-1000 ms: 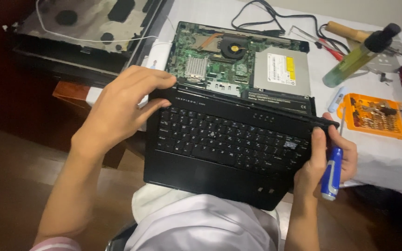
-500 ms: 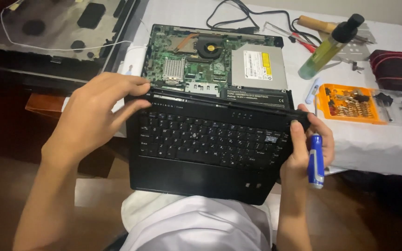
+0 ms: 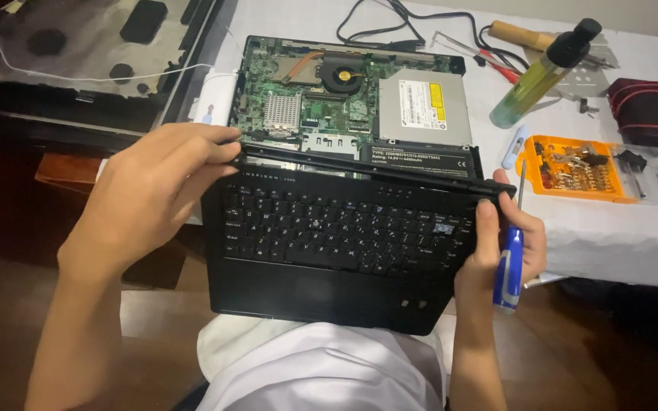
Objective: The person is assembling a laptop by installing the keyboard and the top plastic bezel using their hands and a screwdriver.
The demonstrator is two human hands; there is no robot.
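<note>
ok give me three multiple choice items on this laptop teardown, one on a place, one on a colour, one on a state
1. Where does the orange screw tray sit?
A. on the white cloth right of the open laptop base
B. on the keyboard
C. on the floor

2. What colour is the screwdriver handle in the right hand?
A. red
B. blue and white
C. green

3. How is the keyboard panel?
A. screwed flat onto the base
B. lifted off the base, held by both hands
C. lying untouched

Answers: 1 A, the tray lies on the cloth beside the base. 2 B, the handle shows blue with white. 3 B, the left hand and right hand grip its top corners.
</note>
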